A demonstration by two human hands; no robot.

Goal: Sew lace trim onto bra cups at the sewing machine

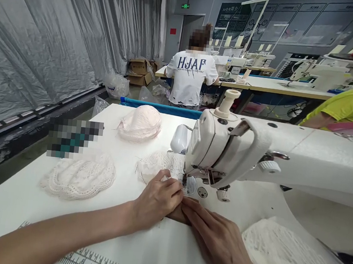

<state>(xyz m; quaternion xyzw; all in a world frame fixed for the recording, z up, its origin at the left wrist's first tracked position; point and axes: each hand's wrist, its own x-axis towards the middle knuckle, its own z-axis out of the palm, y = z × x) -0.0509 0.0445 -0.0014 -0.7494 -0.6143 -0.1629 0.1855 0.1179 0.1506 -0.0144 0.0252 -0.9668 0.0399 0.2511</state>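
My left hand (pixel 159 197) rests on the white table (pixel 139 245) just in front of the sewing machine's needle, fingers curled and pinched on the edge of a white lace piece (pixel 160 164) that runs back under the presser foot. My right hand (pixel 213 232) lies flat beside it, fingers stretched toward the needle and touching the left hand's fingertips. The white sewing machine (pixel 256 153) stands over both hands.
A lace pile (pixel 80 176) lies at left, a stack of pale pink cups (pixel 140 123) behind it, more lace (pixel 292 257) at lower right. A ruler strip (pixel 99 263) marks the near table edge. One person in a white shirt (pixel 191 72) works ahead; a yellow sleeve (pixel 346 105) shows at right.
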